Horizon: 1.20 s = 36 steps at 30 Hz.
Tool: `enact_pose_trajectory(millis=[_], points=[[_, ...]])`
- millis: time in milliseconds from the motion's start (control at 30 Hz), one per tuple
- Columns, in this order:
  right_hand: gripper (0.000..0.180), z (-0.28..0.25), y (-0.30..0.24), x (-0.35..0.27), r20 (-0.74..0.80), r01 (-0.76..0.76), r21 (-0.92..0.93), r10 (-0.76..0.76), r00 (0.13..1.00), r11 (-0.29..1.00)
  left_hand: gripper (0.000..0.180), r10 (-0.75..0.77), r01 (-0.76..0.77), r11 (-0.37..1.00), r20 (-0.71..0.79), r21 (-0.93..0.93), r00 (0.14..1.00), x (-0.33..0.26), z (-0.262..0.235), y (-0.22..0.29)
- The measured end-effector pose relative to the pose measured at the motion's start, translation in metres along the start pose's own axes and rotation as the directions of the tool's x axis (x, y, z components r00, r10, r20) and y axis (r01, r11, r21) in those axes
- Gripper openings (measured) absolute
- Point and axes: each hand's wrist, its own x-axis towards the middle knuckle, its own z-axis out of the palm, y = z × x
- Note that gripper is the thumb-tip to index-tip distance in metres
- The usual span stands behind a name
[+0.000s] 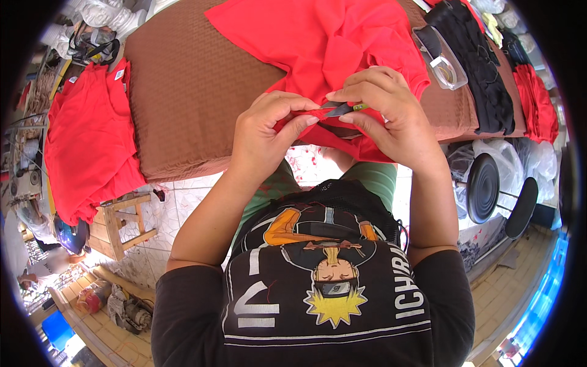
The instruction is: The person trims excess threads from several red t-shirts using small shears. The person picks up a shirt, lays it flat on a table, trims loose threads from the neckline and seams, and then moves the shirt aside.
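Taking the brown padded table [202, 79] as the landmark, a stack of red garments [85, 140] is hanging over a small wooden stool [125, 220] just beside the left edge of the table. At the near edge of the table, the left hand [269, 131] is pinching a fold of the red shirt [324, 43] between the thumb and the bent fingers, so the grip is narrow and is closed on the cloth. The shirt itself is lying spread on the middle of the table, and its lower part is falling over the near edge toward the lap of the person. Just beside the left hand, the right hand [385, 110] is holding small thread snips [343, 109] with a green end, the fingers closed tightly around them, and the dark tip is pointing to the left and is touching the pinched fold. Farther right on the table, a clear plastic container [441, 58] is resting near the edge, and beside it a pile of black garments [480, 67] is lying. Beyond the right edge of the table, more red cloth [538, 101] is lying.
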Motion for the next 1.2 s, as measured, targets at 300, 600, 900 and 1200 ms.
enact_pose_trajectory(millis=[300, 600, 900, 1200], points=[[0.024, 0.001, -0.002, -0.002, -0.024, -0.03, -0.017, 0.029, 0.999, 0.999, 0.016, -0.025, 0.025, 0.997, -0.002, -0.067, 1.0, -0.001, 0.002, -0.008], [0.023, 0.008, -0.005, -0.005, -0.017, -0.03, -0.129, 0.028, 0.999, 0.991, 0.016, -0.115, 0.112, 0.981, -0.011, -0.157, 0.993, -0.001, 0.004, -0.004], [0.02, 0.009, -0.009, -0.006, -0.047, -0.027, -0.126, 0.022, 0.999, 0.992, 0.015, -0.119, 0.114, 0.983, -0.026, -0.147, 0.993, -0.001, 0.004, -0.003], [0.021, 0.013, -0.01, -0.004, -0.115, -0.039, -0.045, 0.033, 0.993, 0.998, 0.015, -0.102, 0.102, 0.984, 0.003, -0.148, 0.995, 0.002, 0.004, -0.006]])
